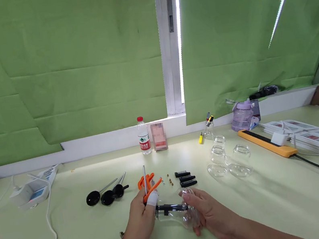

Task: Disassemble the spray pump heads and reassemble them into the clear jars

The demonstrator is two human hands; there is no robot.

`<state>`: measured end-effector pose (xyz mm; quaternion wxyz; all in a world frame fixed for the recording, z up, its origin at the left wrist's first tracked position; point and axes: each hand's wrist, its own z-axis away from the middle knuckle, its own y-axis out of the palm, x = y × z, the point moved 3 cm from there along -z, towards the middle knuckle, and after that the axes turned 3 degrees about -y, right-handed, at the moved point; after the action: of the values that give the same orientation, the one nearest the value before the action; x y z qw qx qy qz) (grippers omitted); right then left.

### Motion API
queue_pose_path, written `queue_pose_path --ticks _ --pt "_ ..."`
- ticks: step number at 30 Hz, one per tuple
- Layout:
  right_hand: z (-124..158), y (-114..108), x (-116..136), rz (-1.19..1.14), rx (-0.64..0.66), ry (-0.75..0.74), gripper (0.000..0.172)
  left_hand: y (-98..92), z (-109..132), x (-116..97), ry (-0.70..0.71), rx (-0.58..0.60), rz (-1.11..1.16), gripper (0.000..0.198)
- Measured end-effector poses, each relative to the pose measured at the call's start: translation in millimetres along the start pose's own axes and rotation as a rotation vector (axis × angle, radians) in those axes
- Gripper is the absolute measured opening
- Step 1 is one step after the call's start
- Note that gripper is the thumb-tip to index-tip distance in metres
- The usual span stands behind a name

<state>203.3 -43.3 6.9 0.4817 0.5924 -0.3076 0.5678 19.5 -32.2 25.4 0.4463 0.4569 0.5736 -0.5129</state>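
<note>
My left hand [141, 218], its thumb tip wrapped in white, is closed around an orange lever [154, 189] and a thin metal rod [145, 179]. My right hand [212, 214] grips the wide end of a clear plastic bottle [180, 218], which lies sideways between both hands. Inside the bottle runs a black tube [171, 207]; its left end is by my left thumb. Just beyond my hands lie more orange parts [147, 180], small brass-coloured pieces [170, 181] and several black parts with springs [187, 178].
Black discs with metal rods [107, 197] lie at left. Clear jars [240, 161] stand at right near a yellow-handled cutter [201, 138]. A water bottle [143, 136] stands at the back. An orange power strip [267, 144], stacked sheets [312, 136] and a white cable [51, 227] flank the workspace.
</note>
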Motion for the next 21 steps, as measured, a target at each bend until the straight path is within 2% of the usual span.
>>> queue_pose_path --ticks 4,6,8,9,11,13,14,15,16,19,21 --pt "13 -3 19 0.571 0.053 -0.48 0.074 5.7 -1 2 -0.305 0.096 0.146 0.036" --pt "19 -3 24 0.746 0.114 -0.629 0.072 7.0 0 0 -0.32 0.134 0.208 0.036" --pt "19 -4 25 0.723 0.131 -0.637 0.074 6.3 0 0 -0.279 0.116 0.229 0.035" --pt "17 -6 23 0.639 0.113 -0.584 0.078 5.6 0 0 -0.247 0.087 0.219 0.033" --pt "10 -10 16 0.389 0.066 -0.367 0.078 3.9 1 1 -0.163 0.014 0.156 0.03" --pt "4 -11 6 0.193 0.097 -0.096 0.067 3.6 1 3 -0.102 -0.028 0.083 0.027" --pt "2 -11 3 0.167 0.131 -0.011 0.065 4.0 1 4 -0.103 -0.029 0.063 0.026" --pt "2 -12 3 0.197 0.156 0.008 0.065 4.7 1 6 -0.126 -0.017 0.06 0.027" --pt "3 -13 7 0.275 0.169 -0.044 0.066 5.4 0 8 -0.166 0.002 0.074 0.029" --pt "8 -15 23 0.599 0.155 -0.401 0.064 6.8 -3 11 -0.275 0.055 0.177 0.035" --pt "9 -15 27 0.614 0.129 -0.476 0.07 6.7 -3 10 -0.275 0.055 0.236 0.034"
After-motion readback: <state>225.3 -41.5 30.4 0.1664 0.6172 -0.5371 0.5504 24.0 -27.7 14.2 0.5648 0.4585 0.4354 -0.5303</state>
